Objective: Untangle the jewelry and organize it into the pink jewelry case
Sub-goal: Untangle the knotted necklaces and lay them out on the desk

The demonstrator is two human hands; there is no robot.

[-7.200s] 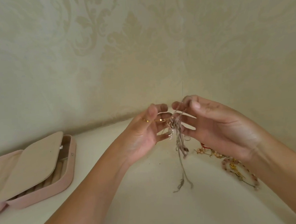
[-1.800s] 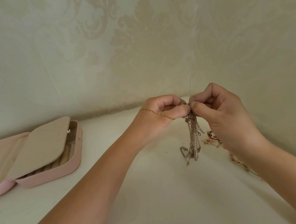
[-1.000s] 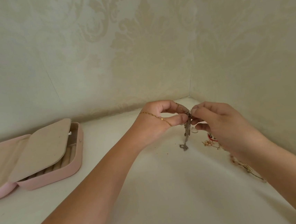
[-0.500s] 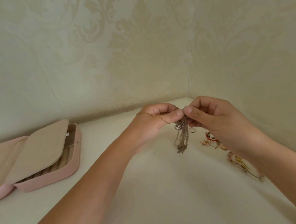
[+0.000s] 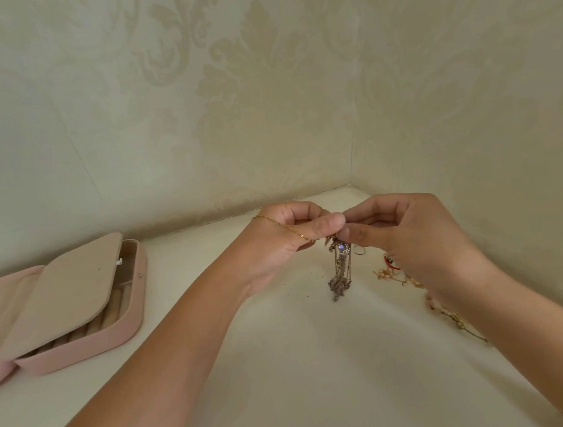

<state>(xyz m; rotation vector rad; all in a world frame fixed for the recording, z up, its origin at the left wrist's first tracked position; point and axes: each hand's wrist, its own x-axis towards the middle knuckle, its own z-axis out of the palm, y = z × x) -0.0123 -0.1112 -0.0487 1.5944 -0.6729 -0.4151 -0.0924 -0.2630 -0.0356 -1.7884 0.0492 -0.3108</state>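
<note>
A tangled bunch of thin silver chains [image 5: 340, 273] with a small round stone pendant hangs above the white surface. My left hand [image 5: 282, 240] and my right hand [image 5: 409, 232] pinch its top between thumb and fingers, tips almost touching. A fine gold chain [image 5: 283, 227] runs across the back of my left hand. The pink jewelry case [image 5: 79, 346] lies open at the far left, its beige inner flap half lowered over ring rolls.
More jewelry lies on the surface to the right, partly behind my right hand: a pale beaded strand [image 5: 444, 311] and a red piece [image 5: 390, 262]. Patterned walls meet in a corner just behind my hands. The white surface [image 5: 305, 366] extends toward me.
Over the last second my hands stayed pinched together at the top of the bunch. The hanging chains swung and turned slightly, so the round pendant now faces me.
</note>
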